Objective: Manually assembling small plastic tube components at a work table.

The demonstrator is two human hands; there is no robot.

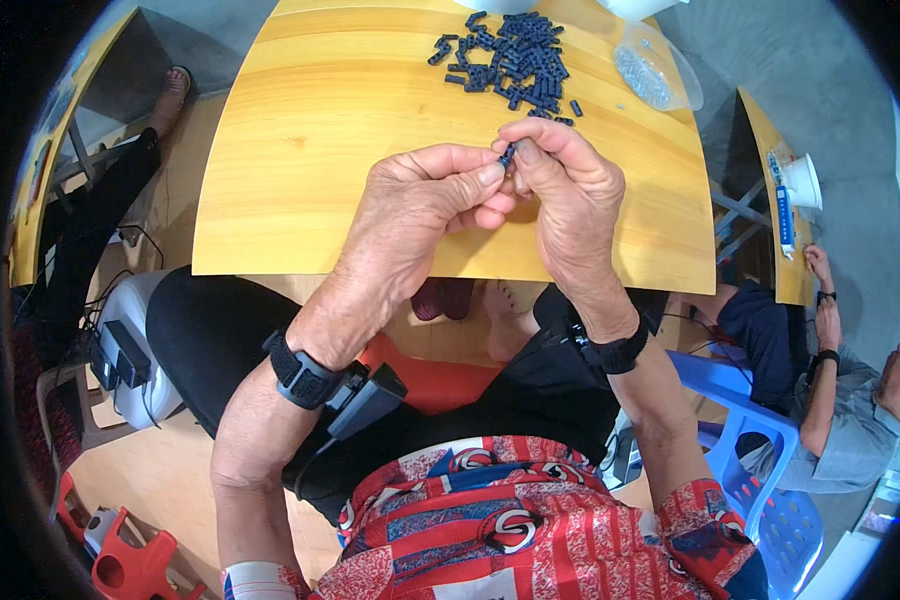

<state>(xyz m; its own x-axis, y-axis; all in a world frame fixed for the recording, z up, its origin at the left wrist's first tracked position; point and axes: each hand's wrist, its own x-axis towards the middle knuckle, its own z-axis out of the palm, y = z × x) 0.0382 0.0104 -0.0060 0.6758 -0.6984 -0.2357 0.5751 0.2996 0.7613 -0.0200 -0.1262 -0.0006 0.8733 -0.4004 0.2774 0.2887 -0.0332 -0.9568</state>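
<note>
Above the wooden table, my two hands meet and pinch one small dark blue plastic piece between them. My left hand grips it from the left with thumb and forefinger. From the right, my right hand closes on it with thumb and fingertips. The fingers cover most of the piece, so its full shape is hidden. Just beyond my hands lies a loose pile of similar dark blue plastic pieces, with a few strays at its near edge.
A clear plastic tub holding small, shiny, transparent bits stands at the table's far right. White containers show partly at the far edge. To the right, another person sits on a blue plastic chair by a second table. Red stools stand lower left.
</note>
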